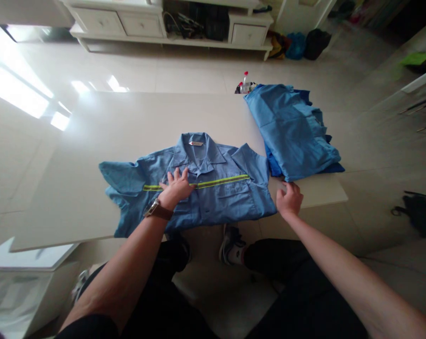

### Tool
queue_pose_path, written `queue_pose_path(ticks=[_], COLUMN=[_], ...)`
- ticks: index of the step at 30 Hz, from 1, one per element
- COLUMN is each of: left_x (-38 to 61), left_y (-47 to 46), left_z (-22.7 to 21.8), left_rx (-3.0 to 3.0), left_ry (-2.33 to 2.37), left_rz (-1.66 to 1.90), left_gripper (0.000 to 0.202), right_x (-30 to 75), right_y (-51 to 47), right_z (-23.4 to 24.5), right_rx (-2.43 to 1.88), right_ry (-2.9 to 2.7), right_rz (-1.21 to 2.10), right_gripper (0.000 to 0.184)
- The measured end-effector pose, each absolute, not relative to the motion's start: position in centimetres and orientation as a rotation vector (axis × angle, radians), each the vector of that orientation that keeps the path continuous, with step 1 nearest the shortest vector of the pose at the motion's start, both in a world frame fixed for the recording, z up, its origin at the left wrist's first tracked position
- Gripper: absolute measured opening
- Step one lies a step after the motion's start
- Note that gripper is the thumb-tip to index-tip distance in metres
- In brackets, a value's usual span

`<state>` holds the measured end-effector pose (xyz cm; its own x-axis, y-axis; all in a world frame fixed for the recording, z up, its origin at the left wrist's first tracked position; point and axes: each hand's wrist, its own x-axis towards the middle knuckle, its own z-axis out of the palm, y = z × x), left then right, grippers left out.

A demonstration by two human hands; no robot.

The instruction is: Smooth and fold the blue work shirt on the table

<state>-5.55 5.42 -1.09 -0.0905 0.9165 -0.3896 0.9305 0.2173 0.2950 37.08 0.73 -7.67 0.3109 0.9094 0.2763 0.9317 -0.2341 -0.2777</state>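
Observation:
A light-blue work shirt [230, 162] with a yellow-green and grey stripe lies front up on the table, collar away from me. Its left-hand sleeve is bunched, and its lower edge hangs at the near table edge. My left hand [177, 189] rests flat on the shirt's chest, fingers spread across the stripe by the button placket. At the right, my right hand [290, 197] is closed, fingers curled, between the shirt and the near corner of a stack of folded blue clothes [290, 132]. What its fingertips hold, if anything, is hidden.
The pale table [75, 188] reaches left and away from me. Behind the stack stands a plastic bottle [246, 82] with a red cap. A white cabinet [142, 26] is across the floor, with bags [315, 43] beside it. My shoes show below the table edge.

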Motion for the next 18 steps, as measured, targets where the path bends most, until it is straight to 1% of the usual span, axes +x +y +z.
queue_pose_path(ticks=[2, 8, 18], left_x=[-5.9, -6.6, -10.2], left_y=[4.6, 4.8, 15.3], left_z=[-2.2, -4.1, -2.9], left_rx=[1.675, 1.73, 1.73], left_ry=[1.979, 1.948, 1.955], left_rz=[-0.111, -0.051, -0.127], left_gripper=[0.087, 0.087, 0.084], right_x=[37.1, 37.2, 37.1], right_y=[0.7, 0.6, 0.4], right_z=[-7.7, -8.0, -8.1], right_rx=[-2.192, -2.182, -2.189], right_ry=[-1.639, -1.645, -1.664], right_rz=[-0.086, -0.108, -0.12], right_gripper=[0.04, 0.041, 0.037])
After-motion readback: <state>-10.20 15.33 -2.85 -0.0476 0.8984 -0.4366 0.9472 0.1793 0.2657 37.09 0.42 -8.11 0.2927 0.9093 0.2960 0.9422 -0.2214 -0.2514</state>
